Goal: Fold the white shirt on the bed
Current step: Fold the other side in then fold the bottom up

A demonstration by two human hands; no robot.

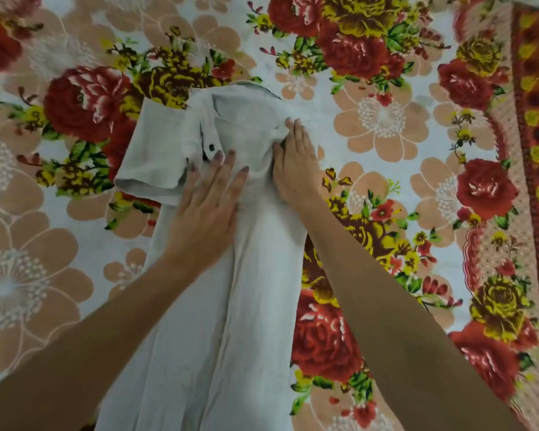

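The white shirt [218,321] lies lengthwise down the middle of the bed, collar at the far end and hem running off the near edge of the view. Its left short sleeve [150,157] spreads out to the left, and a dark button shows near the collar. My left hand [206,206] rests flat on the chest with fingers spread. My right hand [294,163] lies at the shirt's right shoulder, thumb tucked under a bunched fold of cloth, fingers over it. The right sleeve is hidden.
A floral bedsheet [386,126] with red roses, yellow flowers and peach blossoms covers the whole bed. A red patterned border [532,181] runs along the right side.
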